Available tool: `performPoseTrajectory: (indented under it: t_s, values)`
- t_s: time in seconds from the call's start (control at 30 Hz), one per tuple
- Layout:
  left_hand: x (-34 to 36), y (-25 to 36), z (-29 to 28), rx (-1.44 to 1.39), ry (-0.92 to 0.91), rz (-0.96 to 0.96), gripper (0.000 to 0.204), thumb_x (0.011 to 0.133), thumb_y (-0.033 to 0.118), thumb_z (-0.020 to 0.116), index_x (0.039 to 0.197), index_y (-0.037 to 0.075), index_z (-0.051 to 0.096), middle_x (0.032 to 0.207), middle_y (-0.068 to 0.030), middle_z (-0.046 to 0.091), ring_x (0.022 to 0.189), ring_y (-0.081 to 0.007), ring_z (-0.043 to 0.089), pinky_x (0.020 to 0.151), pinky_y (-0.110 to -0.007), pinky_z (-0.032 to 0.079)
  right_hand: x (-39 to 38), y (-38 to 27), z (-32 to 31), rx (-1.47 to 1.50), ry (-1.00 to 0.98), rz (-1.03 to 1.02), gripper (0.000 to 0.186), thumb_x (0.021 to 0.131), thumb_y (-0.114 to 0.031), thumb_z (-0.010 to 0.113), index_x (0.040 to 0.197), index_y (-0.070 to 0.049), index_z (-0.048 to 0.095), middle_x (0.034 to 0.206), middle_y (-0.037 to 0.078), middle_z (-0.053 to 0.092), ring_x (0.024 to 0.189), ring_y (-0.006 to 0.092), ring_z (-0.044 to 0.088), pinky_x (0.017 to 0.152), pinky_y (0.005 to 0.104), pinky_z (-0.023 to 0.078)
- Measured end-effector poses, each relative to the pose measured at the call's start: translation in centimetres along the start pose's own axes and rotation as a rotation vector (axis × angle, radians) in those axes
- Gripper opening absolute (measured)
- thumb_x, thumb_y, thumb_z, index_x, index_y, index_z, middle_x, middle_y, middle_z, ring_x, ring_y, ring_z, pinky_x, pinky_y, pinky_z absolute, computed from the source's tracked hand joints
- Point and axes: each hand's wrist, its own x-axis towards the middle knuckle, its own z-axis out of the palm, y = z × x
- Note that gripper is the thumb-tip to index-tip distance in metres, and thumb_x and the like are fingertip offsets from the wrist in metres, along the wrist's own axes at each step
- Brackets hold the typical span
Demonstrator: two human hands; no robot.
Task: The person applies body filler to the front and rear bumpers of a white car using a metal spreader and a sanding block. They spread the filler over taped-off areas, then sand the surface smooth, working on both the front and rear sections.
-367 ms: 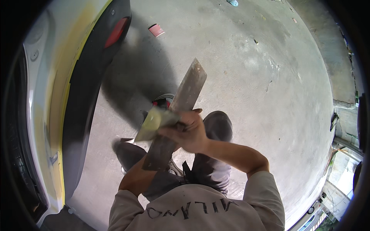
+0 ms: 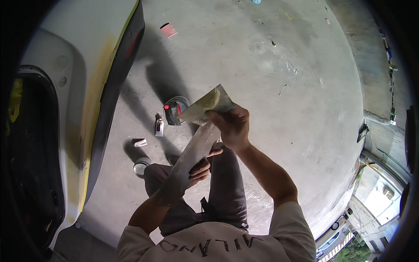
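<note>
Right hand (image 2: pixel 231 126) gripping a flat metal spreader (image 2: pixel 205 105) smeared with yellowish filler, left hand (image 2: pixel 198 168) clasping a long grey metal board (image 2: pixel 192 155), round tin (image 2: pixel 176 110) perhaps open on the concrete floor (image 2: pixel 283 78), white car panel (image 2: pixel 83 48) alongside.

Sunlit grey concrete floor (image 2: pixel 279 78) (stained), white car body (image 2: pixel 87 39) at left.

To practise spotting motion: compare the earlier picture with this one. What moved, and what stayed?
The right hand swung the small putty-smeared spreader from left of the long board to its upper end. The left hand still holds the board; the can on the floor stays.
</note>
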Motion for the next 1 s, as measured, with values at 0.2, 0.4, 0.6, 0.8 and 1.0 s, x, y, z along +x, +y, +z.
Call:
performPoseTrajectory:
  t_s: [0.2, 0.4, 0.6, 0.8, 1.0]
  values:
    - [-8.3, -5.0, 11.1, 0.391, 0.601, -0.017, 0.058, 0.111, 0.030, 0.045, 0.153, -0.009, 0.038, 0.056, 0.0047, 0.041, 0.044, -0.0063, 0.036, 0.045, -0.022, 0.030, 2.1, -9.0, -2.5, -0.133, 0.072, -0.023, 0.020, 0.093, 0.007, 0.071, 0.113, 0.004, 0.071, 0.102, 0.004, 0.074, 0.092, 0.0092, 0.065, 0.083, 0.0262, 0.054]
    - [-19.1, -8.0, 7.2, 0.350, 0.787, 0.295, 0.050, 0.110, 0.027, 0.045, 0.149, -0.005, 0.047, 0.059, 0.0032, 0.038, 0.046, -0.0086, 0.032, 0.046, -0.025, 0.029, -1.8, -11.3, 7.2, -0.042, -0.330, 0.144, 0.019, 0.097, 0.002, 0.065, 0.116, 0.005, 0.066, 0.103, 0.001, 0.068, 0.092, 0.0073, 0.059, 0.087, 0.0236, 0.046]
    - [-32.3, -10.7, 3.1, 0.133, 0.996, 0.283, 0.049, 0.111, 0.029, 0.046, 0.143, -0.007, 0.049, 0.058, 0.0038, 0.037, 0.044, -0.0082, 0.032, 0.043, -0.025, 0.027, -9.7, -6.6, 22.0, -0.074, -0.388, 0.564, 0.017, 0.101, 0.000, 0.060, 0.114, 0.002, 0.069, 0.099, 0.000, 0.067, 0.086, 0.0066, 0.057, 0.078, 0.0230, 0.046]
    - [-44.6, -13.8, -0.5, -0.011, 1.023, 0.411, 0.054, 0.113, 0.039, 0.041, 0.142, -0.006, 0.050, 0.057, 0.0024, 0.038, 0.041, -0.0102, 0.034, 0.040, -0.027, 0.025, -13.8, -4.2, 36.1, -0.890, -0.797, -0.314, 0.030, 0.095, 0.005, 0.060, 0.123, -0.001, 0.071, 0.107, 0.011, 0.074, 0.091, 0.0213, 0.068, 0.081, 0.0316, 0.054]
    - [-46.3, -17.0, -5.6, -0.048, 1.074, 0.467, 0.056, 0.113, 0.038, 0.040, 0.145, -0.006, 0.046, 0.057, 0.0019, 0.039, 0.042, -0.0105, 0.034, 0.041, -0.028, 0.026, -10.2, 1.2, 43.9, -1.208, -0.881, -1.036, 0.044, 0.079, -0.005, 0.069, 0.123, -0.008, 0.073, 0.127, 0.003, 0.068, 0.117, 0.0230, 0.059, 0.093, 0.0431, 0.043]
